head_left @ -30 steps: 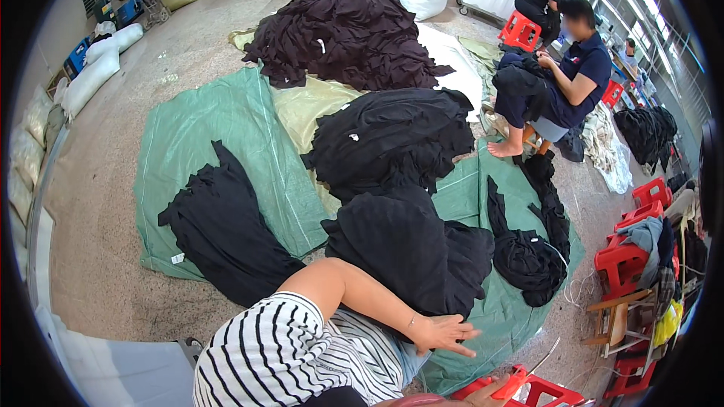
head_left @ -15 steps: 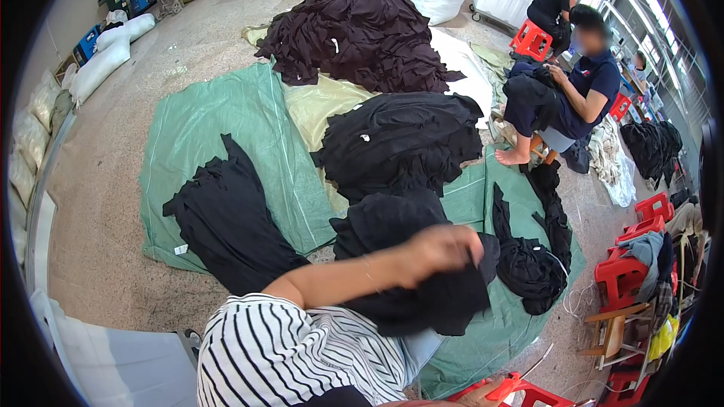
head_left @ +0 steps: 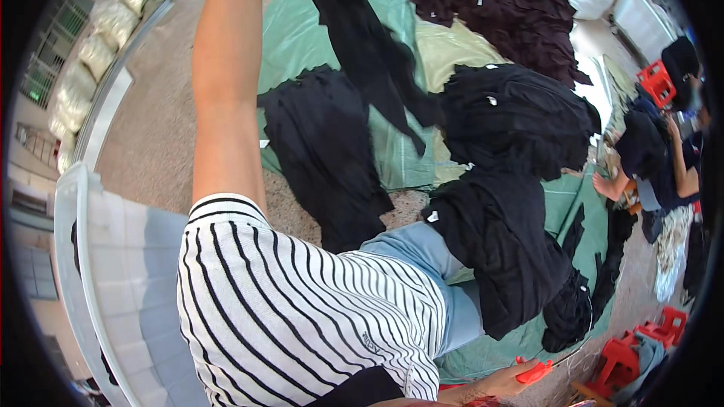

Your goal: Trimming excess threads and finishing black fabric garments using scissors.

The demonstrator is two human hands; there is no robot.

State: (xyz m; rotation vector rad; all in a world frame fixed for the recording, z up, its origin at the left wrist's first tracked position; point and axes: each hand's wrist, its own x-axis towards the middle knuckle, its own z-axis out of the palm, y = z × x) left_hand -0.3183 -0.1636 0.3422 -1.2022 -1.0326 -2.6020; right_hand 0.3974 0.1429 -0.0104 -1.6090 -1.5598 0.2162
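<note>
My left arm (head_left: 226,83) stretches straight up out of the picture, so my left hand is hidden past the top edge. Beside its wrist, a long black garment (head_left: 362,45) trails down from the top edge, blurred, over the green sheet. Below it a spread black garment (head_left: 324,143) lies on the sheet. Across my lap drapes a heap of black cloth (head_left: 505,234). Low on the right, my right hand (head_left: 501,383) is closed around a red-orange tool (head_left: 535,371), whose exact kind I cannot make out.
Ahead are a black garment pile (head_left: 520,120) and a dark maroon one (head_left: 498,7). A bundle of black cloth (head_left: 566,316) lies right of my lap. A seated person (head_left: 682,154) works at the right, near red stools (head_left: 618,362). A white bin (head_left: 128,256) stands at my left.
My left arm has swung from across my lap to straight out ahead. A long black garment now trails beside its wrist. The view has turned left, and my right hand stays low on the right.
</note>
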